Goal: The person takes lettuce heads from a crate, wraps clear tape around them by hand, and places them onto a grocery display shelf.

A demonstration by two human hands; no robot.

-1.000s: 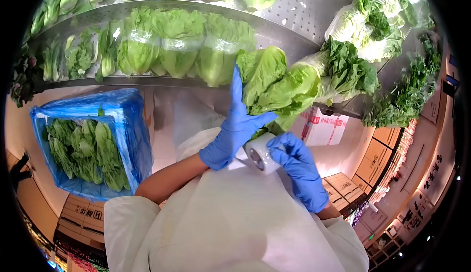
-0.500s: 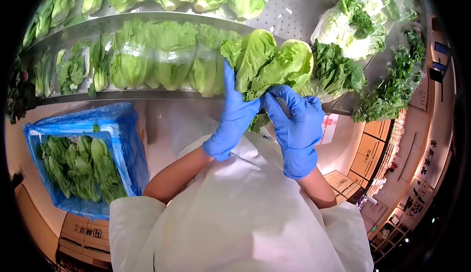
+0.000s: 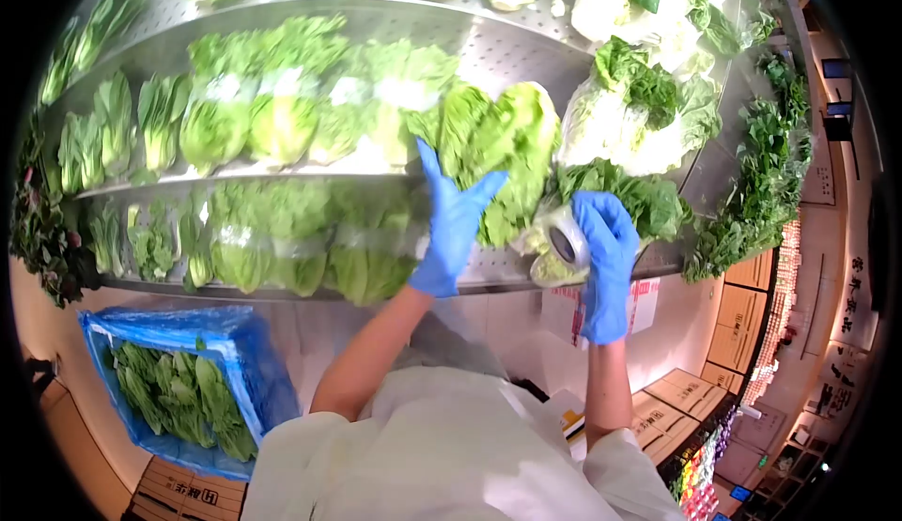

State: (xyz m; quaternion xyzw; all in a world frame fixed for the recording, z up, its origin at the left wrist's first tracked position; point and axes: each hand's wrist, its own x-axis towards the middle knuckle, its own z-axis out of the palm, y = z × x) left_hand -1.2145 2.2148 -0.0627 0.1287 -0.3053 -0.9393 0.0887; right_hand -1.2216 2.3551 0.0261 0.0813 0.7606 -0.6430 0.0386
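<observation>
In the middle of the head view, a light green lettuce (image 3: 512, 150) is in my blue-gloved left hand (image 3: 451, 230). My left thumb crosses the front of the leaves and a finger points up along their left side. To the right, my gloved right hand (image 3: 609, 248) grips a roll of tape (image 3: 567, 242) with a dark core, its fingers bent over the roll's edge. The roll is apart from the lettuce's lower end. Just below the roll, a pale leafy vegetable (image 3: 554, 272) shows in part.
Shelves hold several banded lettuces (image 3: 282, 122) and pale cabbages (image 3: 625, 117). Leafy greens (image 3: 648, 203) lie beside my right hand. At lower left stands a blue-lined crate (image 3: 272, 361) of greens. Cartons (image 3: 686, 394) are stacked at lower right.
My right hand has moved down and right, away from the lettuce, and now shows the tape roll. My left thumb has spread out. The view has shifted, with more shelf showing.
</observation>
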